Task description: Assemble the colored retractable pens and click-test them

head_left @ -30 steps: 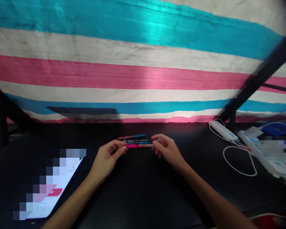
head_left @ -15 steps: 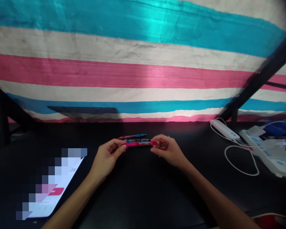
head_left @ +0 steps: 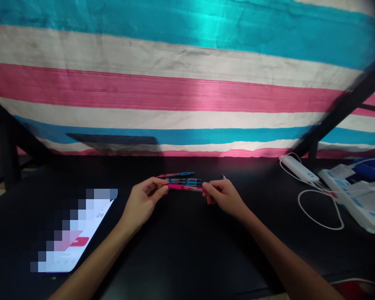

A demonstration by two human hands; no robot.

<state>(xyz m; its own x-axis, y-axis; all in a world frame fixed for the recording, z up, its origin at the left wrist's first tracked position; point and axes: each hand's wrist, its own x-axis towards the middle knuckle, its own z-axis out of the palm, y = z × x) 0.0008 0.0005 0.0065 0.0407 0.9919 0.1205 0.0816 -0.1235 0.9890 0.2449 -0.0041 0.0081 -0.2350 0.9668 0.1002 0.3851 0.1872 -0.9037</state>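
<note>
A pink pen (head_left: 187, 188) with a partly clear barrel lies level between my hands. My left hand (head_left: 145, 200) pinches its pink left end between thumb and fingers. At the other end, my right hand (head_left: 223, 196) grips the pen, its fingertips covering that tip. Just behind it, dark pens with blue parts (head_left: 184, 181) lie side by side on the black table (head_left: 187, 250). Farther back rests a red and blue pen (head_left: 176, 175), slightly tilted. The tip of another slim object (head_left: 223, 176) shows behind my right hand; most of it is hidden.
On the left lies a lit phone or tablet (head_left: 90, 233), partly blurred out. To the right are a white power strip (head_left: 346, 196), a white adapter-like device (head_left: 298, 168) and looped white cables (head_left: 342, 221). A striped sheet (head_left: 187, 96) hangs behind the table, between dark frame bars.
My right hand has turned, and its fingers now close over the pink pen's right end. My left hand keeps its pinch. The whole view has shifted slightly.
</note>
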